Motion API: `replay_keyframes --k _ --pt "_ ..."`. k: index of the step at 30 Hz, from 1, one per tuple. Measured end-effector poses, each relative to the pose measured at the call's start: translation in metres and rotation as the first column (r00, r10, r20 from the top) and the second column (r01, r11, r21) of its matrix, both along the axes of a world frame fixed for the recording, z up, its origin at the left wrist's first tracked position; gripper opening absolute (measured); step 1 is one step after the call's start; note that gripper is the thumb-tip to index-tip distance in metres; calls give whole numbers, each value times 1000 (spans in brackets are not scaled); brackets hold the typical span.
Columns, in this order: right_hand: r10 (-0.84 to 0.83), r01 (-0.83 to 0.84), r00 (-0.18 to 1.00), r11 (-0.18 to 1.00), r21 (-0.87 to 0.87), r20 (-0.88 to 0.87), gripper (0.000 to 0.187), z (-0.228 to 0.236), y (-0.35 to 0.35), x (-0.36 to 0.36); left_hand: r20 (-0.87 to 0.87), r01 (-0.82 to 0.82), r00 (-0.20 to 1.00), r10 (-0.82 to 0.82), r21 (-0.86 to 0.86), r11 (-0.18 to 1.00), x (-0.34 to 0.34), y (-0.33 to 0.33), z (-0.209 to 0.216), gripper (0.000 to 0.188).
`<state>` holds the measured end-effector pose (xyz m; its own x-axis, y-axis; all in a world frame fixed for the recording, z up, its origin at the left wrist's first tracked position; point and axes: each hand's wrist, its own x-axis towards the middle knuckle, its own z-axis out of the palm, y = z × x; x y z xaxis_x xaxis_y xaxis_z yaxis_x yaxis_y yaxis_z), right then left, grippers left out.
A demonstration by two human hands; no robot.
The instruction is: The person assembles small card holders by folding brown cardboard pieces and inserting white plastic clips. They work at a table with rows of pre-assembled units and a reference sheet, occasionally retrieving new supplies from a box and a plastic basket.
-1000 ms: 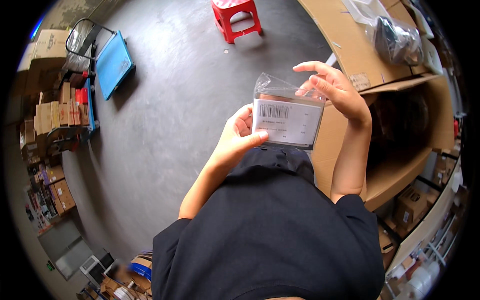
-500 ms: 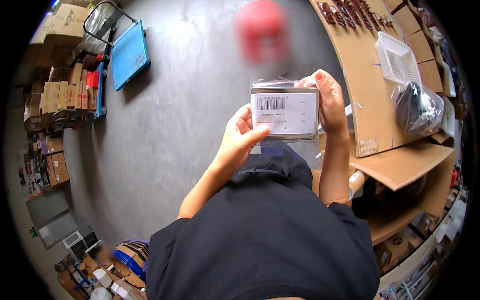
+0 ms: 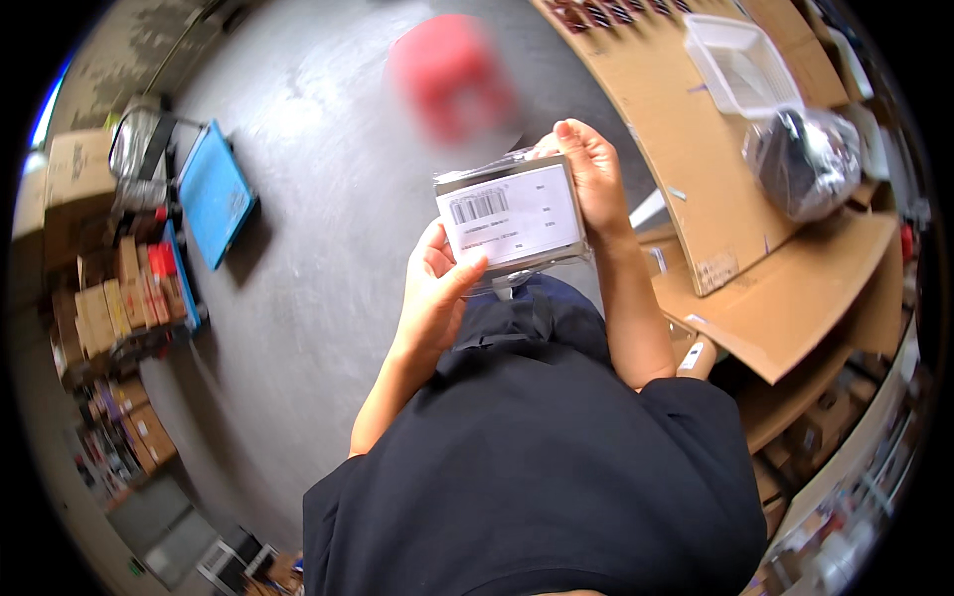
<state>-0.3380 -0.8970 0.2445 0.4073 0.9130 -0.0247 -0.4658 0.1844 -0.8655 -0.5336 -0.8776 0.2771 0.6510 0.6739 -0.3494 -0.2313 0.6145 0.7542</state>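
A: Head view, and your left hand (image 3: 437, 283) grips the lower left of the clear-wrapped packet (image 3: 515, 217), right hand (image 3: 588, 177) pinching its upper right corner!

B: So the packet's held out before you. What's around?

A: Blurred red stool (image 3: 452, 79) beyond, blue trolley (image 3: 214, 194) off left; on the counter (image 3: 636, 109) at right, a white basket (image 3: 747, 74) beside a bagged dark bundle (image 3: 805, 164). Cardboard flap (image 3: 785, 298) juts near your right forearm (image 3: 631, 308).

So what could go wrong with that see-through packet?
The clear-wrapped packet is held up off any surface, with the left hand and right hand near its sides, so it might slip and drop. The loose plastic along its top edge is crinkled, so it could tear if pulled hard.
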Motion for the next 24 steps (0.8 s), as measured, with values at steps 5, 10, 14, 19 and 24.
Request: replay_keyframes --k 5,10,14,19,24 --pt "-279 278 957 960 21 83 30 -3 -23 6 -43 187 982 -184 74 980 18 7 -2 57" --pt "-427 432 875 901 33 227 31 -4 -78 10 17 453 891 -453 15 892 23 2 -19 56" --pt "-426 445 856 895 2 292 30 -3 -128 1 54 641 768 -638 -58 766 23 -5 -33 62" --pt "-489 523 795 852 3 358 33 -3 -161 -13 63 775 632 -772 -44 631 43 -16 -37 70" --pt "-494 543 784 839 -30 376 26 -1 -165 -16 81 750 659 -747 -133 648 46 -24 -28 65"
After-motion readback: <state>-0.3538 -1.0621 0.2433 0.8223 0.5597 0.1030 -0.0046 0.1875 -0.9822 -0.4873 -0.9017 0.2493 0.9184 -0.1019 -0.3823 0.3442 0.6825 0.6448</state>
